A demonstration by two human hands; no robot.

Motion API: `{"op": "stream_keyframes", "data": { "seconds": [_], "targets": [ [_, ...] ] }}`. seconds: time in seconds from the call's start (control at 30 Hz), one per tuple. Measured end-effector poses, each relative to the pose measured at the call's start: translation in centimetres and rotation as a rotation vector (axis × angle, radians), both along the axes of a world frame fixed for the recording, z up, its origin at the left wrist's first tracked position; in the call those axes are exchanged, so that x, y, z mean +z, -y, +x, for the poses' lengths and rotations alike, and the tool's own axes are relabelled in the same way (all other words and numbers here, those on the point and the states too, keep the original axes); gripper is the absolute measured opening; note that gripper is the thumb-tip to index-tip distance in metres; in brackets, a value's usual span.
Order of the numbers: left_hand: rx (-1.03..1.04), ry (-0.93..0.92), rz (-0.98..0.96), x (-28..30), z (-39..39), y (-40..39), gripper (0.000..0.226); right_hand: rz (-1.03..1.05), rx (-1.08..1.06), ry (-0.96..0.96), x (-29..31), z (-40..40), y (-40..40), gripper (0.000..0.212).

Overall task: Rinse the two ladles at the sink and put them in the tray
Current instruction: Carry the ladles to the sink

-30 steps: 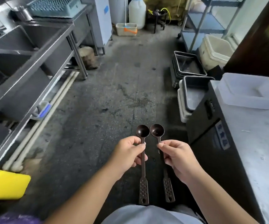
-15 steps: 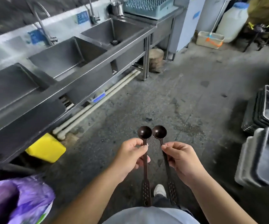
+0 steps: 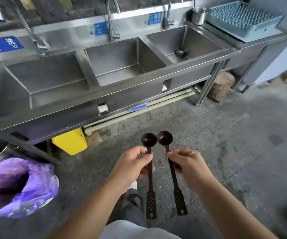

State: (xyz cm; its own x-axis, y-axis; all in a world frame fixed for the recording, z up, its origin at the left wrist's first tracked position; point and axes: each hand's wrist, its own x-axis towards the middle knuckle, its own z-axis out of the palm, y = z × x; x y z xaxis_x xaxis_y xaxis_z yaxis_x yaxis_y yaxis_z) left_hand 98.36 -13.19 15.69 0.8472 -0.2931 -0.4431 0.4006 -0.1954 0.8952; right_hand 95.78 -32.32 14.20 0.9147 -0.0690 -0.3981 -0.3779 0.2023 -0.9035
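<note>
Holding two dark ladles upright over concrete floor (image 3: 225, 135), bowls up and touching side by side. Left hand (image 3: 132, 163) pinched round left ladle (image 3: 149, 140) just under its bowl; right hand (image 3: 187, 163) pinched round right ladle (image 3: 164, 138) the same way (perforated handle ends hanging down near the body). Far across: steel three-basin sink (image 3: 125, 54), faucets behind, well apart from ladles. Far right on counter: pale blue dish rack tray (image 3: 242, 18). Near left: purple-lined bin (image 3: 18, 187); yellow container (image 3: 70, 142) under sink.
</note>
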Motion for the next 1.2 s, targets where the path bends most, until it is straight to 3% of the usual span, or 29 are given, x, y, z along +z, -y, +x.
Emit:
{"op": "stream_keyframes", "data": {
  "seconds": [0.2, 0.43, 0.8, 1.03, 1.2],
  "targets": [
    [0.081, 0.009, -0.009, -2.1, 12.0, -1.7, 0.008, -0.033, 0.091, -0.025, -0.5, 12.9, -1.7, 0.030],
    [0.101, 0.046, -0.041, -0.8, 26.5, -3.5, 0.010, -0.064, 0.075, -0.040, 1.2, 27.7, -3.6, 0.021],
    [0.222, 0.007, -0.036, -2.2, 42.8, -2.9, 0.004, -0.017, 0.170, -0.048, 0.1, 45.9, -3.1, 0.021],
    [0.436, -0.013, 0.014, -4.2, 55.9, -1.6, 0.005, -0.067, 0.277, -0.089, -2.3, 61.7, -1.3, 0.013],
    [0.617, -0.188, 0.026, -6.5, 64.6, -1.5, 0.006, -0.114, 0.310, -0.191, -5.6, 73.3, 0.3, 0.011]
  ]
}}
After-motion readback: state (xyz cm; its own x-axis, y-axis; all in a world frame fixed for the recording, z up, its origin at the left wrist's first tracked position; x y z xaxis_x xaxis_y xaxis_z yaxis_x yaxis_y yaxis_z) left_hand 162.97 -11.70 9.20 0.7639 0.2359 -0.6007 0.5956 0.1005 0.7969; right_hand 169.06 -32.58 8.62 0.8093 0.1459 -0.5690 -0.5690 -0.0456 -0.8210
